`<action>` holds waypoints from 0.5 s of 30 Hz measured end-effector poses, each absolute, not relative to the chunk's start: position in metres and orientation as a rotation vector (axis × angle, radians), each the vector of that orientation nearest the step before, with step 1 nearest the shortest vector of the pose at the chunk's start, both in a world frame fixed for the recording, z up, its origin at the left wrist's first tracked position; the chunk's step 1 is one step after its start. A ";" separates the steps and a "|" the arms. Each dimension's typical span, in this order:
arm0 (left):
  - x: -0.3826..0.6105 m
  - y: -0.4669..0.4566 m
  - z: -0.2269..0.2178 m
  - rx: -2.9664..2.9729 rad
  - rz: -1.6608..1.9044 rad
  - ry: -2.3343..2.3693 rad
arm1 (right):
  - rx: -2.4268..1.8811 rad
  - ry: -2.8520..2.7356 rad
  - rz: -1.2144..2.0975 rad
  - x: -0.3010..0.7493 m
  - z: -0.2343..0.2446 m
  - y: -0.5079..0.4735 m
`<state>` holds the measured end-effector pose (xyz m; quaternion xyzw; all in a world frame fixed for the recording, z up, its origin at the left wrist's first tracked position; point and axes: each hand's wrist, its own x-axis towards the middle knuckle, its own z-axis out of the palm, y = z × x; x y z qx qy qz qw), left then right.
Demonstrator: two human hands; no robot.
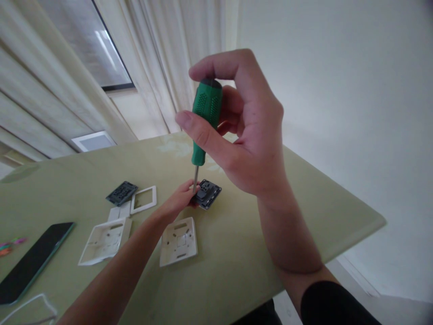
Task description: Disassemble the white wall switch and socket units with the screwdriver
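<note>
My right hand [246, 122] is wrapped round the green handle of a screwdriver [204, 108], its index finger over the dark end cap. The metal shaft slants down to a dark grey wall switch module [208, 194]. Gripping the left edge of that module is my left hand [182, 198], its fingers partly hidden. Whether the tip sits in a screw I cannot tell. Just below lies a white mounting box [179, 243], open side up. Farther left are a second white box [104, 241], another dark module [122, 193] and a white frame [145, 199].
A black phone-like slab [34, 262] lies on the green-covered table [237, 257] at the left, near small colourful items [10, 246] and a white cable [30, 300]. Curtains [162, 58] hang behind; a white wall [355, 113] stands at the right.
</note>
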<state>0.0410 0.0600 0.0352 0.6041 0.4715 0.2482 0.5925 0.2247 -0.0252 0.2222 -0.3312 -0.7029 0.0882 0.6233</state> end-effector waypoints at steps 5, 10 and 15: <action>0.039 0.059 0.034 1.417 0.544 1.056 | -0.763 -1.630 0.200 0.226 0.222 -0.025; 0.040 0.055 0.036 1.428 0.502 1.005 | -0.618 -1.585 0.221 0.224 0.220 -0.017; 0.040 0.054 0.035 1.428 0.481 0.962 | -0.697 -1.586 0.226 0.224 0.223 -0.023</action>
